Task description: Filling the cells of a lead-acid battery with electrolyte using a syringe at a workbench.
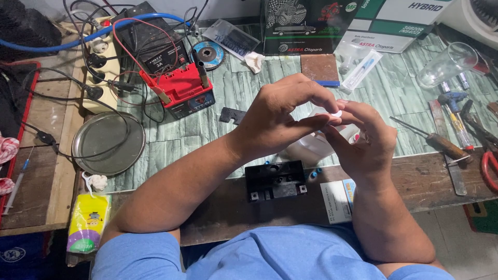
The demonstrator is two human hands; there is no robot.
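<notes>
My left hand (280, 116) and my right hand (368, 137) meet above the workbench, fingertips pinched together on a small white round piece (337, 113). Just below them a black box-shaped part (275, 180) rests on the bench's wooden front edge, with small blue caps (314, 173) beside it. A clear plastic container (311, 148) lies under my hands, partly hidden by them.
A red and black battery charger (181, 88) with wires stands at the back left, near a round metal lid (108, 143). Screwdrivers and pliers (456, 129) lie at the right, beside a clear glass (447, 65). Boxes line the back. A yellow packet (88, 223) hangs at the front left.
</notes>
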